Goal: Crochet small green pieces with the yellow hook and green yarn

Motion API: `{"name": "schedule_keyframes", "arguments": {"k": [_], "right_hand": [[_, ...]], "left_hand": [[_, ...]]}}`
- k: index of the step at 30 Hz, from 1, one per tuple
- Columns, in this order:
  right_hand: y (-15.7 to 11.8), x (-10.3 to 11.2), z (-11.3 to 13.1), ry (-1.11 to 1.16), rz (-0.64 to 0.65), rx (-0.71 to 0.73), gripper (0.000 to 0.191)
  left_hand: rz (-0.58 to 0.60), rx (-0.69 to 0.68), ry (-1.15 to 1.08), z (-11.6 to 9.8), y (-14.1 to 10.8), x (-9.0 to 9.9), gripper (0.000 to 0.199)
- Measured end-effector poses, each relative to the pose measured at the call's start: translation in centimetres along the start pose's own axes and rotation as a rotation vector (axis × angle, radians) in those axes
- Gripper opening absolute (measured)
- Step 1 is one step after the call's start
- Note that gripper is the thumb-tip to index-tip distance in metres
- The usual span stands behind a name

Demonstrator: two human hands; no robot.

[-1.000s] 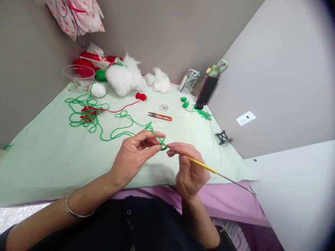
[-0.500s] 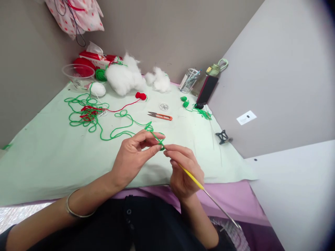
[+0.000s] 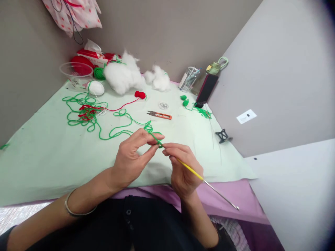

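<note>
My left hand (image 3: 132,153) pinches a small loop of green yarn (image 3: 156,138) between thumb and fingers, close to the table's front. A strand of that yarn runs over the index finger and back to a loose tangle on the cloth. My right hand (image 3: 184,165) grips a crochet hook (image 3: 192,170) with a yellow handle, held like a pencil. Its front tip meets the green yarn at my left fingertips, mostly hidden there. The hook's metal rear end points down to the right. Beyond my hands lie orange-handled thread snips (image 3: 159,115).
Tangled green and red yarn (image 3: 87,113) spreads on the left, beside a white yarn ball (image 3: 96,88) and a clear plastic tub (image 3: 76,77). White stuffing (image 3: 123,75) sits at the back. A phone (image 3: 207,89) leans by a bottle at right, near small green pieces (image 3: 185,103).
My hands stay together with the hook in my right hand. The green loop at my left fingertips looks smaller, and the hook's rear end has risen slightly.
</note>
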State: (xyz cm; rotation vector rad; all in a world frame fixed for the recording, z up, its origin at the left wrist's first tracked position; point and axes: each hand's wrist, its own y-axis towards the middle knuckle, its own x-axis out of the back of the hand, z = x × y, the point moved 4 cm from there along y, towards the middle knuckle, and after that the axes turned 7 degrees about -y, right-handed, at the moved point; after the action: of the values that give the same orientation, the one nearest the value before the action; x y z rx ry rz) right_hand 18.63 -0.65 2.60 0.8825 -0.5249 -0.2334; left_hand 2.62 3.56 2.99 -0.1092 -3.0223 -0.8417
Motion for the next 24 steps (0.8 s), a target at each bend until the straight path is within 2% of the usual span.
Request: {"name": "schedule_keyframes", "arguments": {"k": [2, 4, 7, 10, 12, 18, 21, 24], "right_hand": [[0.0, 0.0, 0.0, 0.012, -0.011, -0.002, 0.028], [0.0, -0.1, -0.1, 0.033, -0.029, -0.006, 0.028], [0.0, -0.2, -0.2, 0.079, -0.074, -0.019, 0.028], [0.0, -0.5, -0.5, 0.147, -0.100, -0.062, 0.028], [0.1, -0.6, -0.6, 0.191, -0.102, -0.096, 0.027], [0.0, -0.9, -0.9, 0.293, -0.139, -0.220, 0.023], [-0.1, -1.3, -1.4, 0.379, -0.152, -0.317, 0.019], [-0.1, -1.7, -2.1, 0.494, -0.161, -0.440, 0.017]], "left_hand": [[0.004, -0.110, 0.055, -0.1, -0.1, 0.0, 0.029], [0.010, -0.081, 0.036, 0.0, 0.0, 0.0, 0.028], [0.030, 0.181, -0.137, 0.7, 0.2, -0.1, 0.019], [0.088, 0.467, -0.374, 1.5, 0.0, -0.4, 0.029], [0.121, 0.549, -0.486, 1.7, -0.1, -0.6, 0.035], [0.122, 0.582, -0.582, 1.6, -0.4, -1.1, 0.040], [0.107, 0.638, -0.667, 1.6, -0.5, -1.7, 0.047], [0.118, 0.656, -0.673, 1.6, -0.5, -1.8, 0.046]]}}
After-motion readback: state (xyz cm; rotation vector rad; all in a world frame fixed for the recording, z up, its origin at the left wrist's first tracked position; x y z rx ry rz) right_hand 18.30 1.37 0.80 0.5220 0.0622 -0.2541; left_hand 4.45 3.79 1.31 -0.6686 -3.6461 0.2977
